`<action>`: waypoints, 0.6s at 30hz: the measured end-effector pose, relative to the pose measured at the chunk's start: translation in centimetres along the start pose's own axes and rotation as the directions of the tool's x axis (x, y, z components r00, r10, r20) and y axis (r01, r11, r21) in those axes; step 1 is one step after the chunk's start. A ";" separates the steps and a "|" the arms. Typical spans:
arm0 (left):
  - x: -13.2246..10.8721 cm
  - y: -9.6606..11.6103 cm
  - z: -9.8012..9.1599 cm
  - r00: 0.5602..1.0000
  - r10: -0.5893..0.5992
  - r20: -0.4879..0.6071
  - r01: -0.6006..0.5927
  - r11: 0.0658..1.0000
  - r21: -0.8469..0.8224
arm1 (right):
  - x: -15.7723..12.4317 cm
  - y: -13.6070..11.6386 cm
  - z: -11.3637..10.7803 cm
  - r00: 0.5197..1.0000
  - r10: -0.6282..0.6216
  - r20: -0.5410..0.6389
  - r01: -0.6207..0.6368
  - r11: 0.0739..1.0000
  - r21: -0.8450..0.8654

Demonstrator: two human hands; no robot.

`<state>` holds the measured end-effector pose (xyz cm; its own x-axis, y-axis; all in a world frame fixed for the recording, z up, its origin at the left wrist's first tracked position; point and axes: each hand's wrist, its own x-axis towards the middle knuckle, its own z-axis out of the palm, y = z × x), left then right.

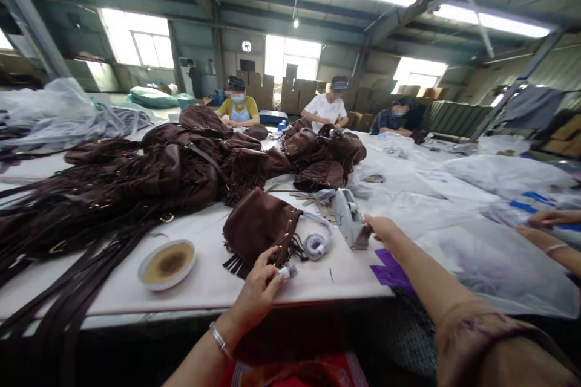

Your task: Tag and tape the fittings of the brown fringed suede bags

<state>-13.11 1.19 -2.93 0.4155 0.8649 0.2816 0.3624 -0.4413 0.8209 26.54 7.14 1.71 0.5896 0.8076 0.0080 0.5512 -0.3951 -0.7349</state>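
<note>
A dark brown fringed bag (pixel 259 225) lies near the table's front edge. My left hand (pixel 259 283) is closed at the bag's lower right corner, its fingers on a small whitish wrapped piece (pixel 287 272). Right of the bag lies a coiled grey wrapped strap (pixel 315 244). My right hand (pixel 380 230) reaches to a grey tape dispenser (pixel 348 217) and its fingertips are at the right end of it; what they pinch is too small to make out. Purple material (pixel 391 269) lies under my right forearm.
A big heap of brown fringed bags (pixel 181 169) covers the left and middle of the table (pixel 118 296). A round dish (pixel 167 263) holds brown residue. Clear plastic bags (pixel 508 254) spread at right, beside a co-worker's hands (pixel 544 230). Several people sit across the table.
</note>
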 end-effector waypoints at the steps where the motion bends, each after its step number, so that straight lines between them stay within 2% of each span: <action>1: 0.0 0.0 0.0 1.000 0.000 -0.002 0.000 1.000 0.009 | 0.1 0.0 0.5 1.000 0.031 0.005 -0.031 0.998 0.062; 5: -0.1 -0.1 0.0 1.000 -0.006 -0.008 0.006 0.999 0.035 | 0.4 0.1 0.6 0.992 0.123 0.029 -0.126 0.966 0.227; 10: 0.0 -0.1 0.0 1.000 -0.015 -0.016 0.015 0.999 0.041 | -1.7 0.9 -0.9 0.996 0.092 -0.010 -0.083 0.929 0.361; 14: 0.2 -0.1 -0.1 1.000 -0.014 -0.022 0.014 1.000 0.028 | -4.6 2.3 0.0 0.993 0.117 0.008 -0.112 0.918 0.379; 18: 0.4 0.3 -0.2 1.000 -0.018 -0.022 0.018 1.000 -0.003 | -5.3 3.3 1.0 0.991 0.129 0.019 -0.129 0.938 0.321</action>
<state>-13.01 1.43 -2.47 0.3906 0.8778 0.2773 0.3674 -0.4248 0.8274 24.64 1.98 -1.41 0.6446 0.7579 -0.1001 0.2516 -0.3340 -0.9084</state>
